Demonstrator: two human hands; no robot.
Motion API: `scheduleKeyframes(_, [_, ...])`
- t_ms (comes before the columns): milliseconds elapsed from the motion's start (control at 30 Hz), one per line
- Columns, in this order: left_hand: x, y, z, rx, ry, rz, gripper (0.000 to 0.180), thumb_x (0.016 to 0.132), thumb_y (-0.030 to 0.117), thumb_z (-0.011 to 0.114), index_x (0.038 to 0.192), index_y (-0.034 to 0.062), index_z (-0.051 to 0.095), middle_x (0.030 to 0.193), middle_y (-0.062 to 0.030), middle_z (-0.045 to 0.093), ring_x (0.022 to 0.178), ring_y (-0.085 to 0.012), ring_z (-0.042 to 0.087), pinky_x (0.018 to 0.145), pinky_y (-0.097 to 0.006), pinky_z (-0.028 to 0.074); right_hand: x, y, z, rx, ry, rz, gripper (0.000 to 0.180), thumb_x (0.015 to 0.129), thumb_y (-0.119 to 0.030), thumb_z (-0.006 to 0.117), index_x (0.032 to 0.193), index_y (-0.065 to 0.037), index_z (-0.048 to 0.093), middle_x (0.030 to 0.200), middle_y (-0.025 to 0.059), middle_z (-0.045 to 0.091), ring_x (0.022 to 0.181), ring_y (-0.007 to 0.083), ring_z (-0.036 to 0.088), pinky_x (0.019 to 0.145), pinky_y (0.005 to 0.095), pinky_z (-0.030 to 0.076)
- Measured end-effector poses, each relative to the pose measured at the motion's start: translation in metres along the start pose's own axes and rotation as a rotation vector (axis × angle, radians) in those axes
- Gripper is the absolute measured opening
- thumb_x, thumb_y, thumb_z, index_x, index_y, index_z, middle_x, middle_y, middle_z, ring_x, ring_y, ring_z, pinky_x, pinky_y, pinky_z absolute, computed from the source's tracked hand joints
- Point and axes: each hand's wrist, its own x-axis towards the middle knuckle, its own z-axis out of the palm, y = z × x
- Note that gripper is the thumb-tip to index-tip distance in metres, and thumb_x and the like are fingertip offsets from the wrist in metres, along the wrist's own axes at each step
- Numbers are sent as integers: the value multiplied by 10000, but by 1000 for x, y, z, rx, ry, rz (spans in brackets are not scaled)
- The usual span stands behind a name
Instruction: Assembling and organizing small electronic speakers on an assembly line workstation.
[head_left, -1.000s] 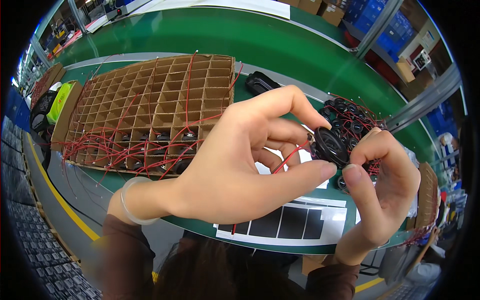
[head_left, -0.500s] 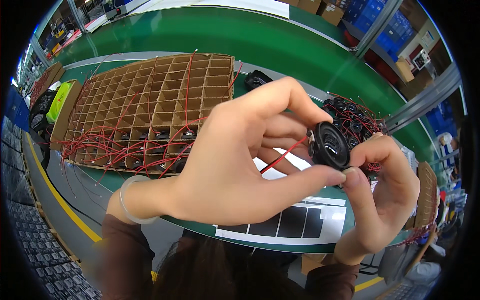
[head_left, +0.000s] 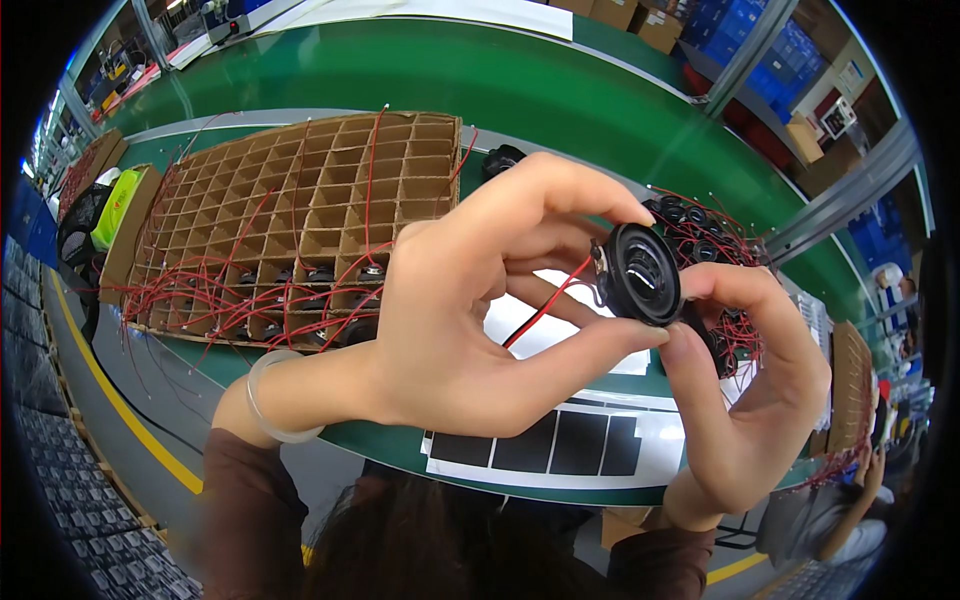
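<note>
A small round black speaker (head_left: 643, 274) is held up over the bench, its cone tilted to the right. My left hand (head_left: 480, 310) grips its rim between thumb below and index finger above. A red and a black wire run from the speaker's back behind my left palm. At the lower right rim, the thumb and index finger of my right hand (head_left: 755, 370) close in on the edge; their exact contact is partly hidden. Below my hands lies a white sheet with large black rectangles (head_left: 527, 440).
To the left stands a cardboard divider box (head_left: 330, 180), its near cells holding wired speakers. A pile of speakers with red wires (head_left: 705, 235) lies behind my right hand. Beyond runs a green belt (head_left: 400, 70). Another person (head_left: 830, 510) is at the far right.
Both hands and the speaker have shifted slightly left and up, and the cone has turned a little. Another person's arms have come into view at the far right.
</note>
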Motion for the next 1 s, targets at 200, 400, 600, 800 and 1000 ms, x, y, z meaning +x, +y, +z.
scheduleKeyframes(200, [-1, 1, 6, -348, 43, -322, 400, 668, -46, 518, 1034, -89, 363, 866, -164, 516, 781, -180, 552, 561, -205, 470, 0, -1, -8, -231, -8, -53, 422, 559, 2, 584, 969, 50, 496, 815, 96, 533, 735, 125, 456, 675, 211, 364])
scheduleKeyframes(400, [2, 6, 3, -381, 29, -310, 362, 743, 62, 440, 1064, -82, 356, 880, -205, 520, 805, -251, 562, 587, -297, 514, 4, 7, -11, -131, 29, 6, 499, 568, -112, 647, 997, 30, 434, 874, 104, 503, 829, 159, 494, 735, 236, 392])
scheduleKeyframes(600, [4, 7, 4, -508, -22, -500, 383, 788, 138, 406, 1096, -85, 368, 970, -154, 485, 853, -191, 524, 630, -275, 503, 4, 9, 2, -47, 28, -27, 132, 651, -57, 576, 716, 9, 481, 685, 34, 499, 656, 86, 449, 602, 170, 333])
scheduleKeyframes(800, [3, 5, 3, -544, -32, -540, 393, 781, 142, 443, 1095, -86, 379, 942, -139, 502, 797, -159, 530, 582, -253, 496, 2, 10, 6, -105, 34, -36, 71, 673, 1, 542, 706, 6, 479, 647, 21, 483, 633, 83, 433, 585, 187, 330])
scheduleKeyframes(1000, [5, 4, -2, -387, 36, -411, 391, 762, 132, 468, 1079, -84, 395, 841, -156, 537, 627, -116, 528, 500, -207, 449, 7, 6, 9, -166, 148, -57, 86, 650, -5, 556, 676, 9, 475, 632, 30, 476, 620, 102, 438, 589, 193, 336])
